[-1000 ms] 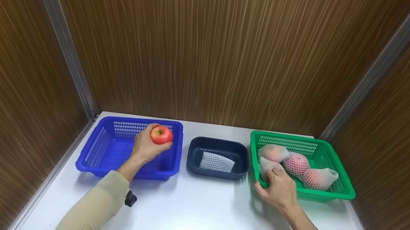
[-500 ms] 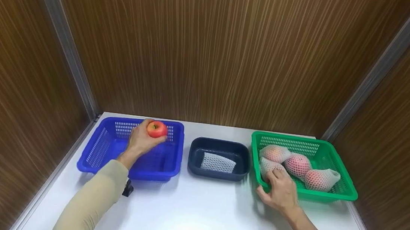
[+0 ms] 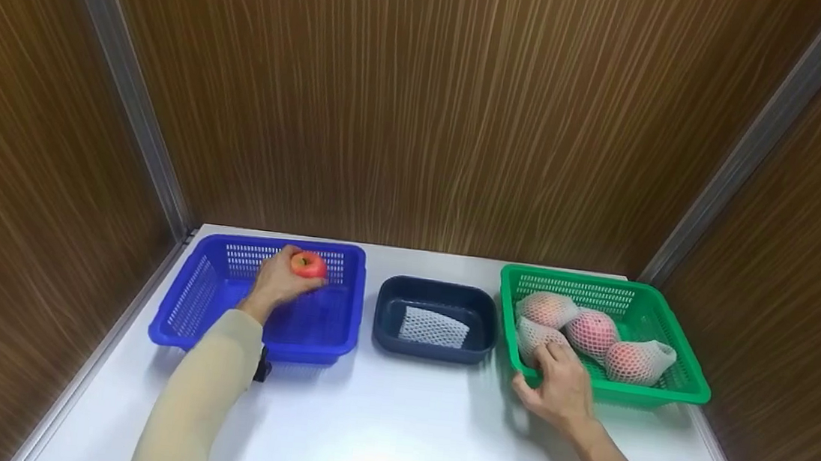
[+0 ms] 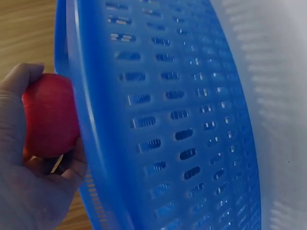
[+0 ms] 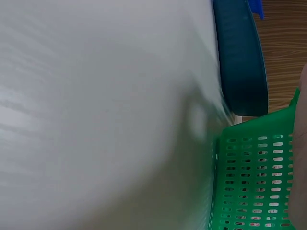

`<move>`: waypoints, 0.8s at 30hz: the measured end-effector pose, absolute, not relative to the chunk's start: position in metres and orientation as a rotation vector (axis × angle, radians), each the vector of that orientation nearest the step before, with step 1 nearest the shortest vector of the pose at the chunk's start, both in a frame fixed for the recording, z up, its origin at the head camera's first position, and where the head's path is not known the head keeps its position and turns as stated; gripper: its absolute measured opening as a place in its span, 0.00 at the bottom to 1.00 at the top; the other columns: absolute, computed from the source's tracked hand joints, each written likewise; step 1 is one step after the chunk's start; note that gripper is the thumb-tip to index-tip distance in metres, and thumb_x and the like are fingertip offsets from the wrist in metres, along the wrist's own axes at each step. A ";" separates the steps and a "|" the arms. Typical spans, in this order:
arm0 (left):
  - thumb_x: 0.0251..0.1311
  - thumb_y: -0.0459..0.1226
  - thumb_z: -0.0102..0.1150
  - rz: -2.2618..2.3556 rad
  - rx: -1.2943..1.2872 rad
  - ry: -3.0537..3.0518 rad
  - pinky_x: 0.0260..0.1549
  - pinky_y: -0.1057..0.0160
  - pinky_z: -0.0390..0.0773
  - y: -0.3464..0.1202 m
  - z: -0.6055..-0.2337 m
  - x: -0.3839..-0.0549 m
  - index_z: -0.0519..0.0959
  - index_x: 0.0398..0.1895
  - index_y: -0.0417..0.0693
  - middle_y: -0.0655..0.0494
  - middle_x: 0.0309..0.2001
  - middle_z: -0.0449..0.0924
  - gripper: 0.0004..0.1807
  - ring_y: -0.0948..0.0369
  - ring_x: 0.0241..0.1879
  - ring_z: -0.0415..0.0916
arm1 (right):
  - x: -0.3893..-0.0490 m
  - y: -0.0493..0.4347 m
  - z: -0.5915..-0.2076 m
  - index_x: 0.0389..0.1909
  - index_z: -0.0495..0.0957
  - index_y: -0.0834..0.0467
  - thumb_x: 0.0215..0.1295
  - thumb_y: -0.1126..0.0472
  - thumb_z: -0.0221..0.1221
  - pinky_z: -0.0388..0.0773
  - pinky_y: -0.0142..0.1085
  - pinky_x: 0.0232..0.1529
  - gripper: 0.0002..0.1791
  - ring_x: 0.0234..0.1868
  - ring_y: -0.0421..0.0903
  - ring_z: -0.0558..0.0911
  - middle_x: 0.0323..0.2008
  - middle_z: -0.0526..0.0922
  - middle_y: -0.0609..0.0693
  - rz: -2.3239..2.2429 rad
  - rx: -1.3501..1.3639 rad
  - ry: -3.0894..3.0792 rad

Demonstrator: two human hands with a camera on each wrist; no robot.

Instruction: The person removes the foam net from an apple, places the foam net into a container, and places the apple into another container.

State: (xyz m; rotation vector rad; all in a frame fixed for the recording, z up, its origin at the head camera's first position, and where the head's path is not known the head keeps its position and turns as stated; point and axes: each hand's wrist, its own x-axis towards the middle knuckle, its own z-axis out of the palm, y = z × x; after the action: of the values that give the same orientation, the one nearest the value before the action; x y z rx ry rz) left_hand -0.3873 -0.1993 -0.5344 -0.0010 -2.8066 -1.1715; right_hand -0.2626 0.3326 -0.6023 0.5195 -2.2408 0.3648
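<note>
My left hand (image 3: 277, 282) holds a bare red apple (image 3: 309, 264) over the blue basket (image 3: 176, 317). In the left wrist view, the thumb and fingers curl round the apple (image 4: 50, 115) beside the blue rim. My right hand (image 3: 565, 388) is at the front left corner of the green basket (image 3: 666, 397). Its thumb lies outside the rim, and its fingers curl over inside against a fruit in a white foam net (image 3: 534, 336). Several net-wrapped reddish fruits (image 3: 593, 331) lie in that basket. The right wrist view hides the fingertips.
Between the baskets stands a dark blue tub (image 3: 388, 341) with a flat white foam net (image 3: 435, 327) inside. All stand on a white table (image 3: 392, 417). Wood-grain panels (image 3: 422, 111) rise behind and at both sides.
My left hand with the apple has shifted left over the blue basket, then dropped slightly. My right hand keeps its place at the green basket.
</note>
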 end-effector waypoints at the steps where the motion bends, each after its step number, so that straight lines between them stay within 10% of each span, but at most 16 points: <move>1: 0.56 0.49 0.82 -1.178 0.011 -2.816 0.67 0.41 0.81 -0.201 -0.536 -0.389 0.75 0.72 0.36 0.34 0.63 0.85 0.45 0.39 0.62 0.82 | -0.263 0.333 -0.603 0.26 0.74 0.57 0.51 0.48 0.68 0.73 0.46 0.29 0.18 0.31 0.51 0.74 0.27 0.74 0.51 0.366 0.517 -2.245; 24: 0.52 0.47 0.86 -1.008 0.086 -3.130 0.70 0.40 0.81 -0.179 -0.543 -0.407 0.74 0.70 0.34 0.32 0.63 0.84 0.47 0.39 0.62 0.83 | -0.264 0.332 -0.606 0.26 0.74 0.56 0.50 0.47 0.67 0.75 0.47 0.31 0.18 0.31 0.51 0.75 0.28 0.75 0.51 0.343 0.510 -2.229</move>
State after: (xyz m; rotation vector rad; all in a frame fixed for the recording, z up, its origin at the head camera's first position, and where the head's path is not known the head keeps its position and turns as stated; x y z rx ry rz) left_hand -0.4069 -0.1791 -0.5425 0.0859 -3.1298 -1.0084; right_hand -0.2636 0.3323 -0.6062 0.5103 -2.2292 0.3427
